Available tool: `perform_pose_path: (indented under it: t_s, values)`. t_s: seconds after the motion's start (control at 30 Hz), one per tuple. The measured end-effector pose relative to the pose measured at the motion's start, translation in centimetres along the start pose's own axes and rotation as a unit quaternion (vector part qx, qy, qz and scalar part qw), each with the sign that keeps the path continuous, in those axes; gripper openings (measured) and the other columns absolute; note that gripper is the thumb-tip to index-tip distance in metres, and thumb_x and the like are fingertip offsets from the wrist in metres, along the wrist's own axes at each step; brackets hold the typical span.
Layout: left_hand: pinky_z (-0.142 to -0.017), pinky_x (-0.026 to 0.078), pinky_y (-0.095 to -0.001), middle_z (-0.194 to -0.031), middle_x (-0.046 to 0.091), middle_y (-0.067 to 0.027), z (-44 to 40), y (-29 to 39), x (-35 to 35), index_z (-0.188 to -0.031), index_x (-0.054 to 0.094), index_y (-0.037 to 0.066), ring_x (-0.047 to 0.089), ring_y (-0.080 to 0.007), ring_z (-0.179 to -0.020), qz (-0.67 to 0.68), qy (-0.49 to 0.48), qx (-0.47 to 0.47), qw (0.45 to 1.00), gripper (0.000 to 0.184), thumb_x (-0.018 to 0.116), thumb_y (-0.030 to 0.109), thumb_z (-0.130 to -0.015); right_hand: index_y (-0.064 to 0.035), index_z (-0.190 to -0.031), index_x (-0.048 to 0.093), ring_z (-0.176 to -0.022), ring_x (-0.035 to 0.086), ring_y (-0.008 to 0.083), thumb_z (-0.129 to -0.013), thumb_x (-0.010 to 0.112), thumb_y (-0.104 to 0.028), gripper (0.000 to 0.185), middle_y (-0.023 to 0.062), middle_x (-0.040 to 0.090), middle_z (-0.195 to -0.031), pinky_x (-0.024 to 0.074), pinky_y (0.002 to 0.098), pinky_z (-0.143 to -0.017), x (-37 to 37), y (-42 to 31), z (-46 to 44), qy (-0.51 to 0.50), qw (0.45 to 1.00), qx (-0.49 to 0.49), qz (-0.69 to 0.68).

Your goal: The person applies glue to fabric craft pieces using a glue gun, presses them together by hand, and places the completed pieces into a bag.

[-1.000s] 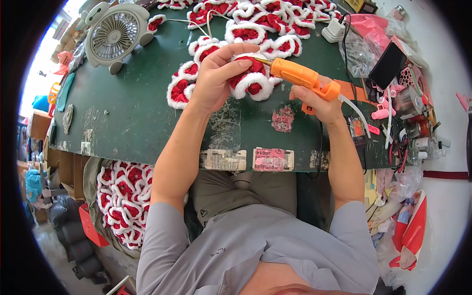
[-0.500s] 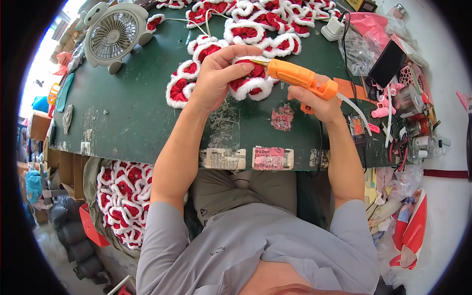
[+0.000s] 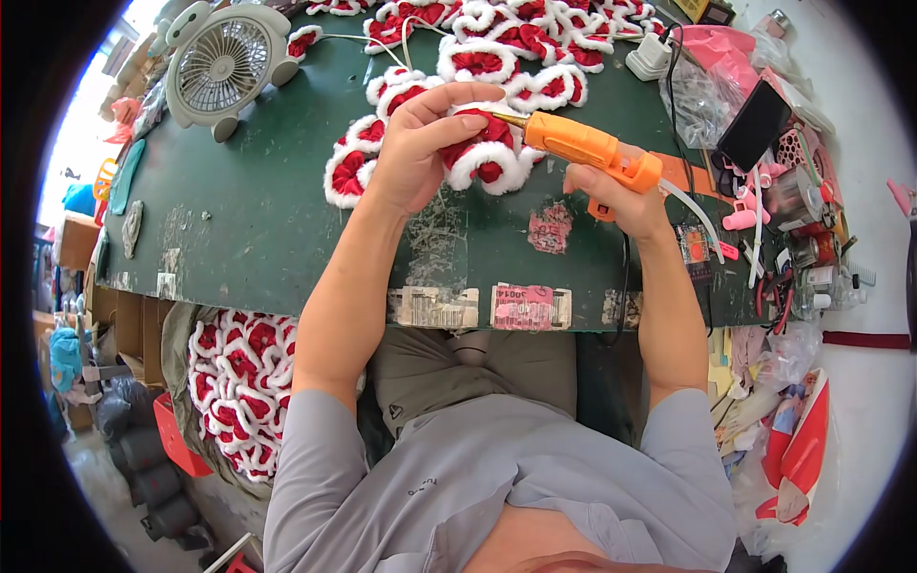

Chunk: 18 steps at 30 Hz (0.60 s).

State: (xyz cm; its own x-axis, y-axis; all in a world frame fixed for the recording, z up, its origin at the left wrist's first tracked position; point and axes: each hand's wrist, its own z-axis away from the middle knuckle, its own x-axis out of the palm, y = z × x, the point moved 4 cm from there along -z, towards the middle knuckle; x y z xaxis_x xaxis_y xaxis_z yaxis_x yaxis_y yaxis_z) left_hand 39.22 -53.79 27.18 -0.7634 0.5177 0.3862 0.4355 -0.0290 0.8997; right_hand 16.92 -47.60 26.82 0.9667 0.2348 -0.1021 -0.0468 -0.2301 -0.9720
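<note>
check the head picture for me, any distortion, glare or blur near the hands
Head view: strong fisheye distortion, the green table looking bowed, corners black; head view: washed-out brightness at far left; head view: left hand, right hand and orange glue gun fairly sharp, no obvious motion blur.

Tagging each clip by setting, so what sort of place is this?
Probably a small workshop: the right hand holds a glue gun over a scuffed green table, where many similar red-and-white pieces lie.
</note>
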Motion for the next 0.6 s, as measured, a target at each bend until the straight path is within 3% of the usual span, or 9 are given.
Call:
perform_pose_path:
  t_s: [0.07, 0.6]
  values:
    - [-0.083, 0.056, -0.0287, -0.107, 0.071, -0.0123, 0.01, 0.15, 0.15, -0.121, 0.064, -0.004, 0.07, -0.0158, -0.092, 0.04, 0.011, 0.006, 0.999, 0.033, 0.063, 0.002, -0.088, 0.0034, -0.121, 0.063, -0.076, 0.06, 0.011, -0.089, 0.069, -0.022, 0.041, 0.0067, 0.068, -0.084, 0.0454, 0.0256, -0.068, 0.02, -0.08, 0.01, 0.001, 1.0, 0.003, 0.004]
    - [-0.083, 0.057, -0.0299, -0.107, 0.071, -0.0127, 0.06, 0.29, 0.07, -0.121, 0.064, -0.004, 0.07, -0.0172, -0.093, 0.048, 0.017, 0.009, 0.999, 0.033, 0.062, 0.001, -0.089, 0.0045, -0.115, 0.064, -0.075, 0.061, 0.0144, -0.087, 0.067, -0.022, 0.039, 0.0105, 0.068, -0.083, 0.0467, 0.0282, -0.069, -0.47, 0.39, -0.04, -0.014, 0.999, -0.026, -0.013]
